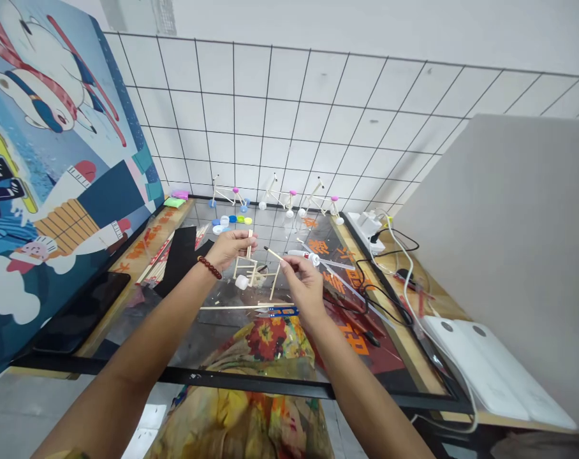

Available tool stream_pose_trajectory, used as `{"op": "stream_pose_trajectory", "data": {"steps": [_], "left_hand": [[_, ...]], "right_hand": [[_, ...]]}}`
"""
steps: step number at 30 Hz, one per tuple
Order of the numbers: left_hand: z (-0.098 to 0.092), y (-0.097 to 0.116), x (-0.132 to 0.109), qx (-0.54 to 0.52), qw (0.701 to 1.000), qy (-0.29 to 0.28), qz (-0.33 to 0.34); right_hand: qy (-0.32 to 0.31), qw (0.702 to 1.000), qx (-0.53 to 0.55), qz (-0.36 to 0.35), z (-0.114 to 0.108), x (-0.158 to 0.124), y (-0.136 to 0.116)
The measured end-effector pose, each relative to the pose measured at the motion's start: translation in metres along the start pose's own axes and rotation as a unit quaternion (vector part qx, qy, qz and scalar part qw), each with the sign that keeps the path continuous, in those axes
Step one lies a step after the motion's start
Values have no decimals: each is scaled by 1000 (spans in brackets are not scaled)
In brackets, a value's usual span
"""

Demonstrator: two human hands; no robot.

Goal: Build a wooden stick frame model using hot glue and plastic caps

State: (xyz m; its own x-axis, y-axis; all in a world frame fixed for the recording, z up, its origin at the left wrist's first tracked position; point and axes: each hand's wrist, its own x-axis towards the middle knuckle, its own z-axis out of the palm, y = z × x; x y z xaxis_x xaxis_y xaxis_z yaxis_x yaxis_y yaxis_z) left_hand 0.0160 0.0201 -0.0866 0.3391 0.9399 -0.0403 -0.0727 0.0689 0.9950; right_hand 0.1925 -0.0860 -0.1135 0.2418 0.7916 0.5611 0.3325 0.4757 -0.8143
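Observation:
My left hand [236,247] pinches a short pale wooden stick [250,243] upright between thumb and fingers. Across from it, my right hand [303,280] grips another thin stick [273,254] with a dark tip, pointing toward the left hand; the two sticks are apart. Below and between the hands sits a small frame of pale sticks [246,262] with a white bottle cap [242,282] at its front. A loose stick [273,284] leans close to the right fingers. Nearer me lie blue-handled snips [282,312] and a long stick [229,308].
Three stick bicycle models [276,197] stand along the tiled wall. Coloured bottle caps [225,222] lie before them. A white-nozzled glue gun [313,258], glue sticks [340,263] and cables [389,293] are at right. A phone [81,312] and black strip [178,258] lie left.

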Motion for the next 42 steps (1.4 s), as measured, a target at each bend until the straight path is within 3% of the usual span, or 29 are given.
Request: {"op": "stream_pose_trajectory", "data": {"steps": [4, 10, 22, 29, 34, 42], "left_hand": [[0, 1, -11, -109, 994, -27, 11], [7, 5, -26, -83, 993, -38, 74], [4, 2, -31, -80, 986, -63, 128], [4, -3, -29, -117, 986, -64, 104], [3, -2, -29, -125, 982, -69, 121], [5, -1, -31, -162, 980, -43, 111]], "right_hand": [[-3, 993, -75, -91, 0, 29, -23], [-64, 983, -121, -123, 21, 63, -31], [-122, 967, -158, -160, 28, 56, -36], [-124, 959, -193, -167, 28, 52, -40], [-122, 957, -206, -167, 28, 54, -43], [-136, 950, -225, -167, 32, 56, -42]]}}
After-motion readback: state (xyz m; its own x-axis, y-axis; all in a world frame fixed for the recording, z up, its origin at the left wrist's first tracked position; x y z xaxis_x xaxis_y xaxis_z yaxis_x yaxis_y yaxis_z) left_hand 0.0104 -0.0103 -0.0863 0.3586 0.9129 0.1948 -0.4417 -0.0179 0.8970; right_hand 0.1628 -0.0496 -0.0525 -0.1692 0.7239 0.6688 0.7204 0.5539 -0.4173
